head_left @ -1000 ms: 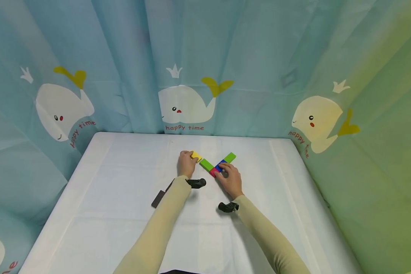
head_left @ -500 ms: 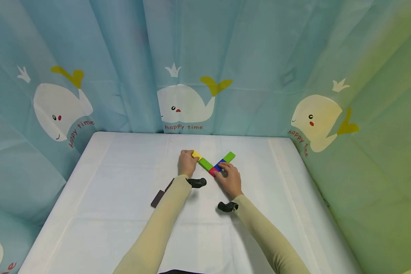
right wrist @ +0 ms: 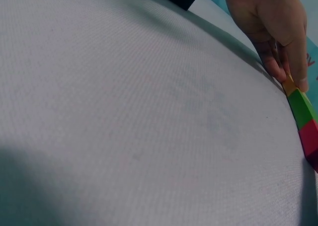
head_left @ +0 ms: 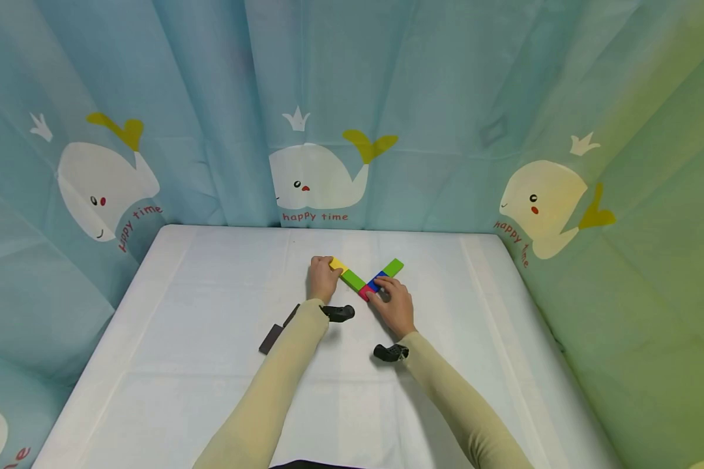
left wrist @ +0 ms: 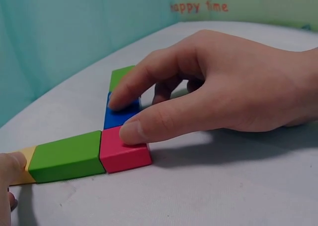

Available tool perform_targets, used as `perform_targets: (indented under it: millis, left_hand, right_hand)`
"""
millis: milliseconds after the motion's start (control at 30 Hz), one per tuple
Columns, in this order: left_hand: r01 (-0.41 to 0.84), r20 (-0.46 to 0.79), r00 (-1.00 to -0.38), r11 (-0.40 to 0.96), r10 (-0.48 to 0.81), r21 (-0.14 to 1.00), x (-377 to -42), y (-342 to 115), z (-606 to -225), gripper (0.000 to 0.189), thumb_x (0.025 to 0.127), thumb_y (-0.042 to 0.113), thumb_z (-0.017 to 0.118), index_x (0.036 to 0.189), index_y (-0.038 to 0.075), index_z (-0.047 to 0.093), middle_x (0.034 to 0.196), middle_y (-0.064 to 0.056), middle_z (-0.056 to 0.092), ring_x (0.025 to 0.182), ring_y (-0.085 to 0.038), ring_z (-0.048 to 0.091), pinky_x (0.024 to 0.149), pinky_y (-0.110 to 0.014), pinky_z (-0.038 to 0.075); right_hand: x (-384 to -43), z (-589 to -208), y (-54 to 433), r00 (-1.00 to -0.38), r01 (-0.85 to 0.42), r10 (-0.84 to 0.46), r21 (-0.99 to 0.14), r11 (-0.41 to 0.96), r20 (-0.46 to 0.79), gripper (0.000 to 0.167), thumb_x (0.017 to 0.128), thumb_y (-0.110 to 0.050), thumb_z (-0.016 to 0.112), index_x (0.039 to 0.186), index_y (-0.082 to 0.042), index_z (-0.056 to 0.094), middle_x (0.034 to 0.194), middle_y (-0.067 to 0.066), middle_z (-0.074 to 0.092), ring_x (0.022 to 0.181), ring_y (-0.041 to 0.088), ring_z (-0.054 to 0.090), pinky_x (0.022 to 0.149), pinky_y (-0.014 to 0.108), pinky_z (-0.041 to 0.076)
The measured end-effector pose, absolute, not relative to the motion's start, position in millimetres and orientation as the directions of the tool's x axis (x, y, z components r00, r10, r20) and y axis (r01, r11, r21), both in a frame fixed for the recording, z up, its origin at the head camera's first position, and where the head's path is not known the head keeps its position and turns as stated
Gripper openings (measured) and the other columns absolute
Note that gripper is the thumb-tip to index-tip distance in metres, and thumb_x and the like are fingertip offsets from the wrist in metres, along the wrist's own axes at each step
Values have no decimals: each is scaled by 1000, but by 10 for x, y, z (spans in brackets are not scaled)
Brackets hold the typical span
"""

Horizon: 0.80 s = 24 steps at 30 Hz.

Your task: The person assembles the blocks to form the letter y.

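Wooden-looking coloured blocks form a V on the white table. Its left arm runs from a yellow block (head_left: 337,264) through a green block (head_left: 353,280) to a red block (left wrist: 125,154) at the corner. The right arm has a blue block (left wrist: 120,118) and another green block (head_left: 394,267). My left hand (head_left: 322,280) pinches the yellow block between thumb and fingers, its end against the green one. My right hand (head_left: 397,309) rests its thumb on top of the red block and a fingertip on the blue one. Its other fingers are partly hidden.
Two dark blocks (head_left: 271,339) lie beside my left forearm, one partly behind the sleeve. A black wrist camera (head_left: 338,314) juts from the left wrist, another (head_left: 390,353) from the right. A whale-print curtain (head_left: 446,117) surrounds the white table (head_left: 211,273).
The yellow block, held in my left hand, has moved right and down against the green block, closing a small gap. My right hand stays on the red and blue blocks.
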<state>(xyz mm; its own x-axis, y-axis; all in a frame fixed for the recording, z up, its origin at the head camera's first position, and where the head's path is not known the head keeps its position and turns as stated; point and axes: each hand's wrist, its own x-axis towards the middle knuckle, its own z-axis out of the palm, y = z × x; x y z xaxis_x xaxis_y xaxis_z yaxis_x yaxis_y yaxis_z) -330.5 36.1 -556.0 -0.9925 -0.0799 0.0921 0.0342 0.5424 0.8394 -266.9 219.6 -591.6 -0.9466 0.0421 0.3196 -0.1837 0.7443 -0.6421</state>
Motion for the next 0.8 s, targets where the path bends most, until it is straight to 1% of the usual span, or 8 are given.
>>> perform_targets:
  millis: [800]
  left_hand:
    - [49,102,-993,558,-64,829,-3336,356,-5645,41,91,11,70,128,-5,61,122,-21,53,113,-30,55,96,-35,48]
  right_hand:
    - [-2667,-5925,2200,-945,-186,41,-633,751,325,41,88,-32,74,121,-9,70,129,9,60,119,31,52,99,49,37]
